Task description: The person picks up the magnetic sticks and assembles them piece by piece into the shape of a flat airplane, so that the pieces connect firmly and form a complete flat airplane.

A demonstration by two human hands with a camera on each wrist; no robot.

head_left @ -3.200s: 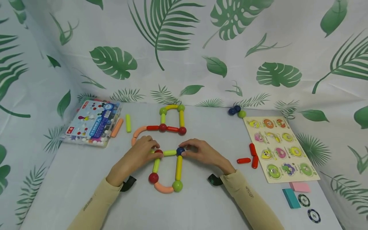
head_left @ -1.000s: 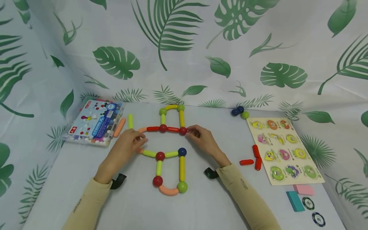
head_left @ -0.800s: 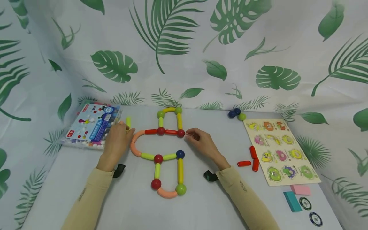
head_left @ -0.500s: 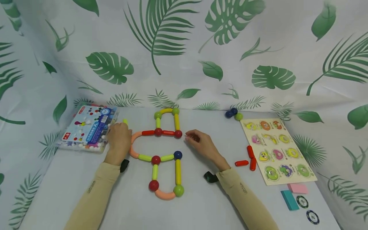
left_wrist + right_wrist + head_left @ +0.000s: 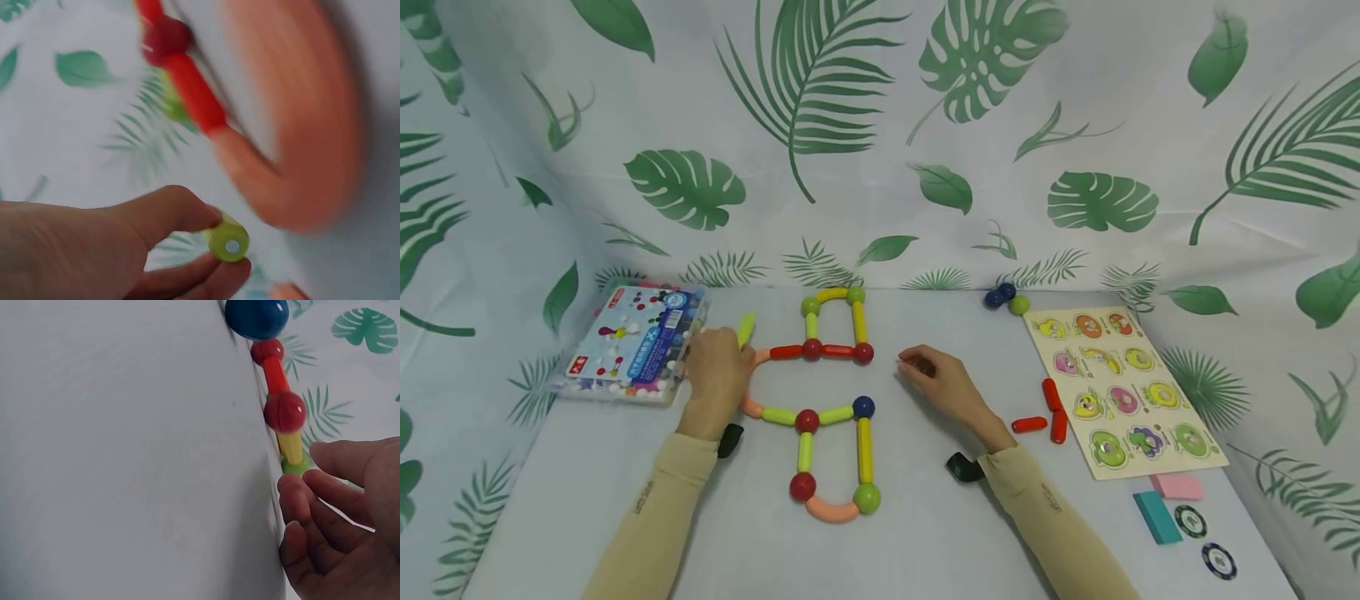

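Pinched a lime-green stick (image 5: 746,330) in the left hand (image 5: 718,377), just left of the orange curve (image 5: 752,383) on the counter (image 5: 925,533). Rested the right hand (image 5: 943,385) loosely curled, empty, right of the stick-and-ball figure (image 5: 831,400).

I wear long, close-fitting pale yellow-beige fabric sleeves, each printed with small dark lettering along the forearm. A small black camera unit is strapped under each wrist. My hands are bare, without rings.

Bare worktop (image 5: 925,533) is lying open between the stick figure (image 5: 831,408) and the red sticks (image 5: 1047,410); the plastic box (image 5: 632,343) is crowding the left.
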